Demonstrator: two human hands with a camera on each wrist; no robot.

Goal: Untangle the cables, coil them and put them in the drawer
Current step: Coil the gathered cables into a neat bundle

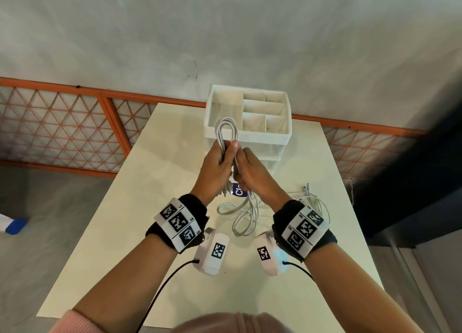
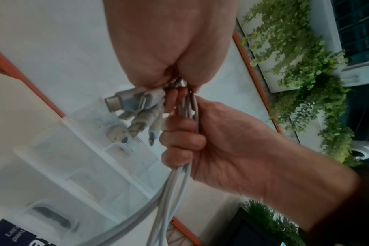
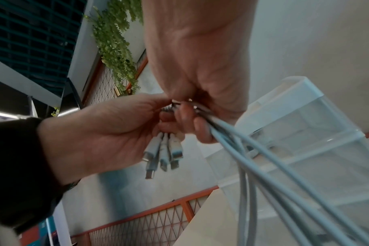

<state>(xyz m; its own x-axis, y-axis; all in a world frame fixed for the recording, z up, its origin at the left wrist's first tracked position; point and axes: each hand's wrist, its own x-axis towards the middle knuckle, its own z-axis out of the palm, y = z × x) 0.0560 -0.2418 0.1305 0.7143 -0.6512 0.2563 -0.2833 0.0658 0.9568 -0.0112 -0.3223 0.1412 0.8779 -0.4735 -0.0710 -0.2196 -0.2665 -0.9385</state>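
A bundle of white round cables (image 1: 227,135) is held looped above the table, its connectors (image 3: 161,154) hanging together. A white plastic drawer unit with translucent drawers (image 1: 250,117) stands behind, its drawers closed.

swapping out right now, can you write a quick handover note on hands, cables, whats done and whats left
Left hand: grips the folded white cable bundle above the table; a cluster of plugs hangs below the fist.
Right hand: grips the same bundle just below, with loose strands trailing down to the table.
More white cable lies tangled on the table on the right.
The drawer unit stands at the far end of the table, with an open divided tray on top.
Done: a first loop is gathered.
Left: finish coiling, untangle the rest, put everything in the drawer.
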